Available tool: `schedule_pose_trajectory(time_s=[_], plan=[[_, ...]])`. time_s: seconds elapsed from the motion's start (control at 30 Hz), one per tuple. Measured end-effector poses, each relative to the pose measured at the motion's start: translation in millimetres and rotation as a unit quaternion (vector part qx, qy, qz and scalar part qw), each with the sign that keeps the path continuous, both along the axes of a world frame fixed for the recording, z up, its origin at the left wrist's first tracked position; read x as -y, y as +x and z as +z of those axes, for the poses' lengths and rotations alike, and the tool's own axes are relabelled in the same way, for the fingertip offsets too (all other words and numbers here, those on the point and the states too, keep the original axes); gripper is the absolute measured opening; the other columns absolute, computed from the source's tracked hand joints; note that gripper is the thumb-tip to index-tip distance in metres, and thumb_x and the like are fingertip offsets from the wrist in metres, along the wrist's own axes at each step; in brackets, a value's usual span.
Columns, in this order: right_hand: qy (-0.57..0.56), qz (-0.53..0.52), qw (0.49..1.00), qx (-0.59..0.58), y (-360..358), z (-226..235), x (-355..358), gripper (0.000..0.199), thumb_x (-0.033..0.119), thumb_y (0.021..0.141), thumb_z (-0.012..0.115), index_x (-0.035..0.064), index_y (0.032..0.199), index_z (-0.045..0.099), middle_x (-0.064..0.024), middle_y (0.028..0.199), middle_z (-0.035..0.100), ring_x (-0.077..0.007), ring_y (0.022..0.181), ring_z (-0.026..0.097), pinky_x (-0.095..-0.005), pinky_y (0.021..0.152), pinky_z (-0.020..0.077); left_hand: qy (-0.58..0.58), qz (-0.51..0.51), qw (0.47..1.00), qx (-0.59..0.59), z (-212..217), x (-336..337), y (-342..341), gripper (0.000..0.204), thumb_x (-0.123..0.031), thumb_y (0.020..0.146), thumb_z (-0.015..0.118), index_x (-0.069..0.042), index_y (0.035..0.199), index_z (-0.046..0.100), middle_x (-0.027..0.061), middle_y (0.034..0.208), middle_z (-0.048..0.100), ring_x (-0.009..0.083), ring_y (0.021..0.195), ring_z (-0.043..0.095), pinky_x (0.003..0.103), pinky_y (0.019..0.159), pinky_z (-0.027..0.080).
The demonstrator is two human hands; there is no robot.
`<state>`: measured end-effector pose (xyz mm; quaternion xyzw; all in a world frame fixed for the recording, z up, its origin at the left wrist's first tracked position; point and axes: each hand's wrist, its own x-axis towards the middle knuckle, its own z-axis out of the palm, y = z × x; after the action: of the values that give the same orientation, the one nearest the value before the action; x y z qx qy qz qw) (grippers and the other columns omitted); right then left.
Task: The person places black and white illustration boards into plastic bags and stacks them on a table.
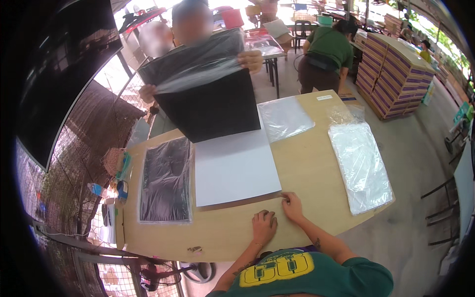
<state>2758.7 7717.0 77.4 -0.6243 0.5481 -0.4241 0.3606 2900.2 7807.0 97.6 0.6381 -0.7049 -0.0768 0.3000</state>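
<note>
Reaching over the near edge of the table (pixel 222 231), I have room either side. My left hand (pixel 265 226) lies loosely curled, seemingly empty; my right hand (pixel 292 206), partly closed, sits at the near-right corner of the white sheet (pixel 237 171), grip unclear from here. Beyond, a co-worker (pixel 192 15) holds a black panel (pixel 213 111).

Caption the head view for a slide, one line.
Left hand and right hand rest on the table near a white sheet; opposite, a co-worker holds up a black board.
</note>
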Motion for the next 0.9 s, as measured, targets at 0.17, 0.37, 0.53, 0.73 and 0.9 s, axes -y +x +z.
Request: schedule_pose_trajectory(time_s=[0.17, 0.37, 0.53, 0.73, 0.9], plan=[[-0.002, 0.023, 0.999, 0.031, -10, -6, 3, 0.025, 0.002, 0.083, 0.056, -0.001, 0.107, 0.06, -0.0141, 0.096, 0.063, -0.0208, 0.076, 0.065, -0.0309, 0.064, 0.0529, -0.001, -0.002, 1.0, -0.01, 3, -4, -4, 0.025, -0.019, 0.081, 0.064, -0.01, 0.104, 0.062, 0.0108, 0.108, 0.054, 0.0302, 0.102, 0.048, 0.044, 0.087, 0.039], [0.112, 0.038, 0.982, 0.146, -14, 2, 1, 0.023, 0.003, 0.09, 0.051, -0.003, 0.111, 0.057, -0.0125, 0.097, 0.064, -0.0171, 0.08, 0.066, -0.0266, 0.058, 0.0544, 0.003, 0.002, 1.0, 0.0, -3, -3, -4, 0.026, -0.019, 0.08, 0.064, -0.01, 0.104, 0.062, 0.0105, 0.108, 0.054, 0.0299, 0.102, 0.048, 0.043, 0.087, 0.038], [0.124, 0.039, 0.981, 0.147, -17, -1, 3, 0.023, 0.005, 0.09, 0.052, -0.0029, 0.111, 0.057, -0.0126, 0.098, 0.064, -0.017, 0.08, 0.066, -0.0266, 0.057, 0.0546, -0.002, -0.001, 1.0, -0.001, -4, 0, -4, 0.027, -0.019, 0.079, 0.065, -0.01, 0.104, 0.062, 0.0108, 0.107, 0.055, 0.0298, 0.101, 0.049, 0.043, 0.087, 0.039], [0.208, -0.007, 0.964, 0.164, -13, 12, 25, 0.025, 0.012, 0.09, 0.054, -0.0011, 0.111, 0.06, -0.0107, 0.093, 0.064, -0.0158, 0.072, 0.063, -0.0275, 0.058, 0.0518, 0.018, 0.007, 1.0, -0.008, -2, -6, 0, 0.027, -0.017, 0.079, 0.064, -0.009, 0.105, 0.062, 0.012, 0.108, 0.056, 0.0305, 0.102, 0.05, 0.044, 0.088, 0.039], [0.011, -0.188, 0.981, 0.044, -63, -18, 177, 0.042, 0.022, 0.082, 0.059, -0.0046, 0.115, 0.06, -0.0224, 0.105, 0.062, -0.033, 0.102, 0.058, -0.0389, 0.089, 0.0448, -0.015, 0.006, 1.0, 0.003, 0, -6, -17, 0.031, -0.014, 0.08, 0.061, -0.006, 0.11, 0.058, 0.016, 0.113, 0.054, 0.0344, 0.104, 0.048, 0.046, 0.091, 0.039]])
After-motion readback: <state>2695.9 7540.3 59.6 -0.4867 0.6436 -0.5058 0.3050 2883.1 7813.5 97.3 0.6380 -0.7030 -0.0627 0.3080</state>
